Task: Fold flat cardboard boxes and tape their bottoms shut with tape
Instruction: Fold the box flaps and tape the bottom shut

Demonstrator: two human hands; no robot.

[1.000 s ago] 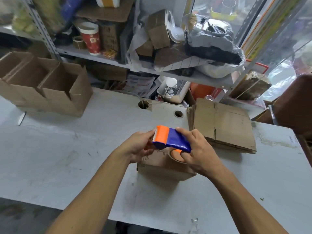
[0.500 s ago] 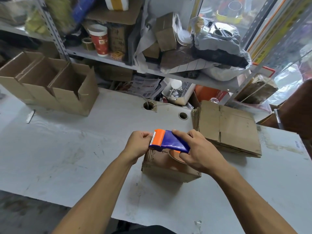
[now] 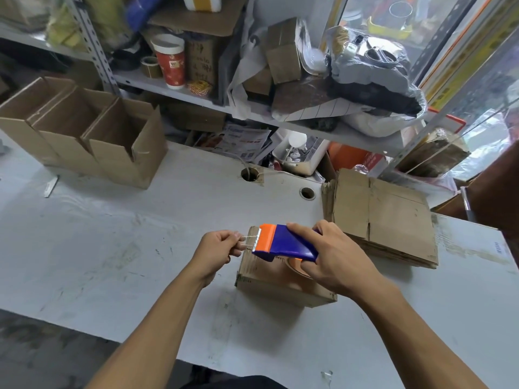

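Observation:
A small folded cardboard box (image 3: 269,284) stands bottom-up on the grey table (image 3: 112,262) in front of me. Above it my right hand (image 3: 334,256) grips a blue and orange tape dispenser (image 3: 283,242), its toothed orange end pointing left. My left hand (image 3: 217,249) pinches the clear tape end (image 3: 248,240), drawn out a short way from the cutter. The roll shows partly under the dispenser.
A stack of flat cardboard boxes (image 3: 384,220) lies to the right. Three folded open boxes (image 3: 84,130) stand in a row at the far left. A small knife (image 3: 51,186) lies near them. Cluttered shelves (image 3: 224,80) rise behind the table, with two cable holes (image 3: 307,193) nearby.
My left hand has drawn away from the dispenser's cutter to the left, pulling a short strip of tape out. The dispenser stays above the box.

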